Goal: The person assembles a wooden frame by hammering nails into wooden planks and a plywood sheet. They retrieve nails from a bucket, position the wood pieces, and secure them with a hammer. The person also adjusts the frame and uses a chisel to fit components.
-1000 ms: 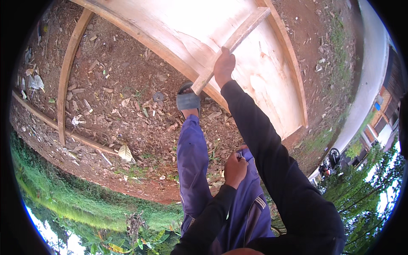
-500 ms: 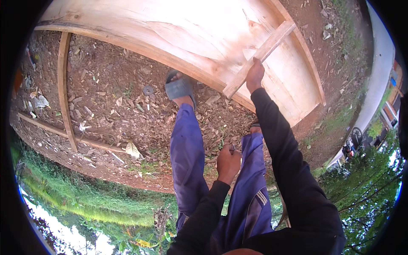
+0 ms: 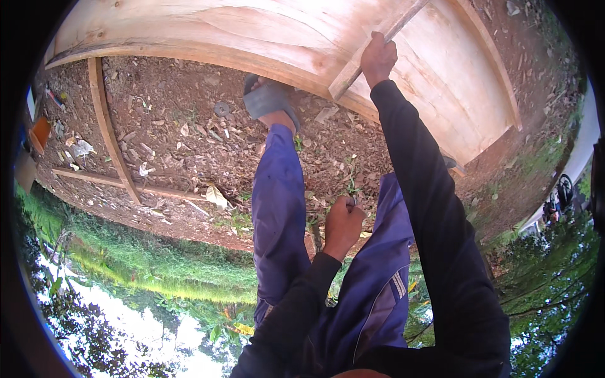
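My right hand [image 3: 379, 58] is wrapped round a short wooden batten [image 3: 348, 77] that lies slantwise over a pale plywood panel [image 3: 271, 38]. The batten's lower end reaches the wooden strip along the panel's near edge [image 3: 208, 62]. In front of my thighs, my left hand [image 3: 344, 228] is closed. A small dark bit shows at its fingers, too small to name.
My sandalled foot [image 3: 271, 101] stands against the panel's near edge. On the leaf-strewn soil to the left, two wooden strips [image 3: 107, 120] join or cross. An orange object [image 3: 40, 134] sits at the far left; a metal-looking disc [image 3: 222, 109] lies near my foot.
The view has shifted, with the panel now higher in it. My right hand and the batten have moved farther away, and the batten looks tilted. My left hand stays closed before my legs.
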A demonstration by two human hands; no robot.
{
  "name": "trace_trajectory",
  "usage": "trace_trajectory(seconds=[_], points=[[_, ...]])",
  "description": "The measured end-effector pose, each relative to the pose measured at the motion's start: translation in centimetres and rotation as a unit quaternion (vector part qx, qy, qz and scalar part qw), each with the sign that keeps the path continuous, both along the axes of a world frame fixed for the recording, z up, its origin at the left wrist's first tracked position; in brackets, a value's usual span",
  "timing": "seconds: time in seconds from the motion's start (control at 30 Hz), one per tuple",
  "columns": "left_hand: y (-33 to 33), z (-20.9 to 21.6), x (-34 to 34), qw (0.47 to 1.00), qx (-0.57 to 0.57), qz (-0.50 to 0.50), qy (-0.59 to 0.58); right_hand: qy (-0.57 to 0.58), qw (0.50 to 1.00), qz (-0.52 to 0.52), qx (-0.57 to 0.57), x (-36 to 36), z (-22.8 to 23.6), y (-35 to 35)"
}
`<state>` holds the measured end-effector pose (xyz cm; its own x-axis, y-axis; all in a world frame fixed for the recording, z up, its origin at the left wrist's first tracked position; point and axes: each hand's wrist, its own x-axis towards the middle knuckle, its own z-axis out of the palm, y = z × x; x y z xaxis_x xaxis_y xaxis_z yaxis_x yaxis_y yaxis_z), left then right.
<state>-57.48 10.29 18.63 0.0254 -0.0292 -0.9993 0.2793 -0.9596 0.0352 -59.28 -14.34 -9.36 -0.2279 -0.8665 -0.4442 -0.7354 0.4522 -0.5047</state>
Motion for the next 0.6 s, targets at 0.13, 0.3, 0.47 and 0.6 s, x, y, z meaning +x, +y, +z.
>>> trace_trajectory(seconds=[0.13, 0.3, 0.47, 0.6], points=[[-0.7, 0.1, 0.6, 0.999, 0.025, 0.009, 0.022, 0.03, 1.0, -0.002, 0.005, -0.1, -0.3, 0.0], [-1.2, 0.7, 1.1, 1.0, 0.003, -0.009, 0.021, 0.056, 0.996, -0.035, 0.058, 1.6, 1.5, -0.3], [-1.3, 0.3, 1.0, 0.999, 0.002, 0.027, 0.028, 0.049, 0.992, -0.087, 0.073, 1.7, 2.6, -1.3], [-3.5, 0.9, 2.1, 0.999, -0.027, -0.005, 0.041, 0.064, 0.987, -0.106, 0.103, 3.0, 4.5, -2.0]])
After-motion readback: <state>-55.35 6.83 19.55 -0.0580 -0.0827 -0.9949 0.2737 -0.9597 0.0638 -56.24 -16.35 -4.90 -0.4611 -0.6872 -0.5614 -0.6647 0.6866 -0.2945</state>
